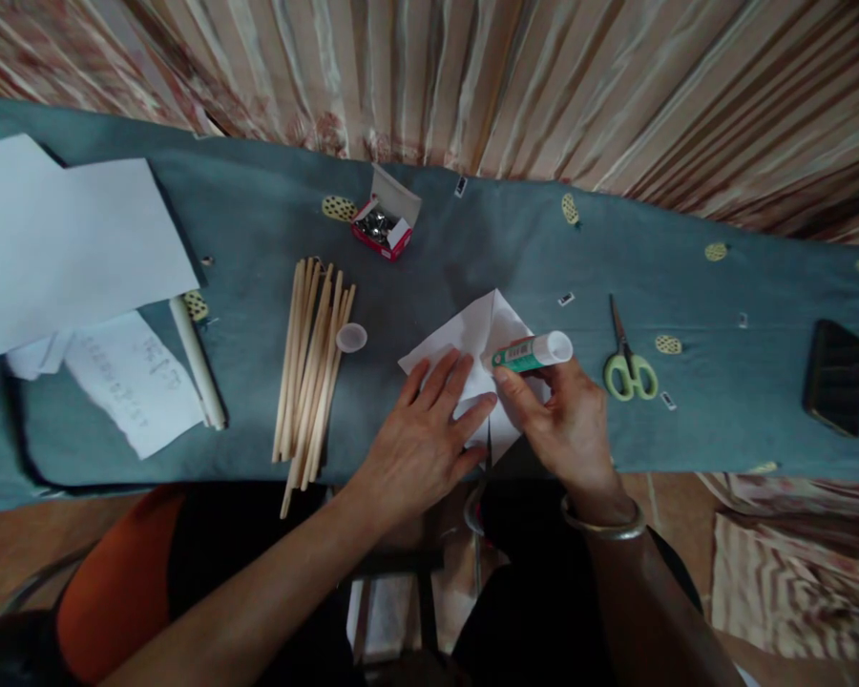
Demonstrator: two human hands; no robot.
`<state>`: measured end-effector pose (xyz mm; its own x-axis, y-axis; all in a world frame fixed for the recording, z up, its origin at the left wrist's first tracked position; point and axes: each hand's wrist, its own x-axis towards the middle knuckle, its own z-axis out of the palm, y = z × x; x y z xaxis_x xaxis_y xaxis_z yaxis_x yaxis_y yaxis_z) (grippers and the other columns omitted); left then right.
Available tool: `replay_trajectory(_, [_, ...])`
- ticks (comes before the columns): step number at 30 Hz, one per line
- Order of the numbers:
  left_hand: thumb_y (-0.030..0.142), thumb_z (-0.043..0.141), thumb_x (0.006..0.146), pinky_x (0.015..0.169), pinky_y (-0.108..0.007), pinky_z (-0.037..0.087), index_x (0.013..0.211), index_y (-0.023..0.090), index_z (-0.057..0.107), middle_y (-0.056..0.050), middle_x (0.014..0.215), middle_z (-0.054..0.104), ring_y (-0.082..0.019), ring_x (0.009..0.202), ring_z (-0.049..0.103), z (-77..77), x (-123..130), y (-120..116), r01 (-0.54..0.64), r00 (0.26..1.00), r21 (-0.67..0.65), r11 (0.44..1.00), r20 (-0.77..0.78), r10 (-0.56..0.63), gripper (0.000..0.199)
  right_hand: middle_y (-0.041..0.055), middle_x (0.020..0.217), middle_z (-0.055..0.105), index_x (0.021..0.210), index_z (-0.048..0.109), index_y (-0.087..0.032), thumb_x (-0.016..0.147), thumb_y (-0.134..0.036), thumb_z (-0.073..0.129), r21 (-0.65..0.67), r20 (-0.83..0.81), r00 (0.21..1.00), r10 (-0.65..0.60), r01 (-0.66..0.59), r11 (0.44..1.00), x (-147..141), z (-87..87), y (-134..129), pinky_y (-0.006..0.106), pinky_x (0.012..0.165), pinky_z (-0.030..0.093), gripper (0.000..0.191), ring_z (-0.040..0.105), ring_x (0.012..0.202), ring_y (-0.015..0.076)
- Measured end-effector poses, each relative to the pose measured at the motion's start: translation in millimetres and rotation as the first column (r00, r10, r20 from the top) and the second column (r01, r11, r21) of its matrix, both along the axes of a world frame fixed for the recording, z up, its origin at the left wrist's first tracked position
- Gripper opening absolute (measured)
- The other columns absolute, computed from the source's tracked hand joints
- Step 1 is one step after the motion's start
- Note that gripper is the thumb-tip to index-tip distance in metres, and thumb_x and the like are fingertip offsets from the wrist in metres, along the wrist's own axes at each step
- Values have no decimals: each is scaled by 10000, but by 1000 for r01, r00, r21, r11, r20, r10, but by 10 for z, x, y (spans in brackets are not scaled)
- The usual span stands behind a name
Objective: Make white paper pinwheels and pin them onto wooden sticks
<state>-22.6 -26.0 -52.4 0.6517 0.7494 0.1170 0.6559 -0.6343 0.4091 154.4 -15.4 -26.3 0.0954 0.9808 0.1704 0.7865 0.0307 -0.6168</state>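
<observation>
A folded piece of white paper (450, 332) lies at the table's near edge in front of me. My left hand (429, 434) rests flat on it with fingers spread. In my right hand (562, 410) is a glue stick (526, 353) with a green label, its tip directed down-left at the paper's middle; whether the tip touches is hidden by my fingers. A small white cap (351, 337) sits to the left, beside a bundle of thin wooden sticks (313, 372).
Green-handled scissors (628, 367) lie right of my right hand, and a dark phone (835, 377) farther right. Behind is an opened small box of metal pins (385, 224). White sheets (78, 243) and a rolled paper tube (197, 363) lie left. A curtain (429, 76) hangs along the far edge.
</observation>
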Motion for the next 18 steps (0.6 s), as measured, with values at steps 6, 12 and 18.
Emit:
replay_trajectory(6, [458,638,857,1143,-597,277,1377,220,487,-205,1545,336,-387,1450,273,20,2,-2,0,1000,-13,1000,2,0,592,84,855,738,985,651,-150,865,-422,617,4,10,1000,26,-26,1000,-18,12,5,365,703,547,299,699,756,232])
replay_trajectory(12, [454,619,870,1144,-602,272,1378,221,492,-206,1544,336,-388,1450,271,34,7,0,-1,1000,-31,1000,0,1,573,82,903,738,1008,648,-170,876,-420,613,-14,35,998,51,-51,999,-27,29,-9,373,760,548,285,703,821,237])
replay_trajectory(18, [451,605,880,1148,-595,269,1379,218,490,-207,1541,342,-378,1452,272,23,2,-1,-1,1000,-25,1000,7,2,563,78,916,732,1012,638,-181,881,-421,600,-18,49,996,73,-72,997,-45,30,-22,365,732,547,276,697,801,232])
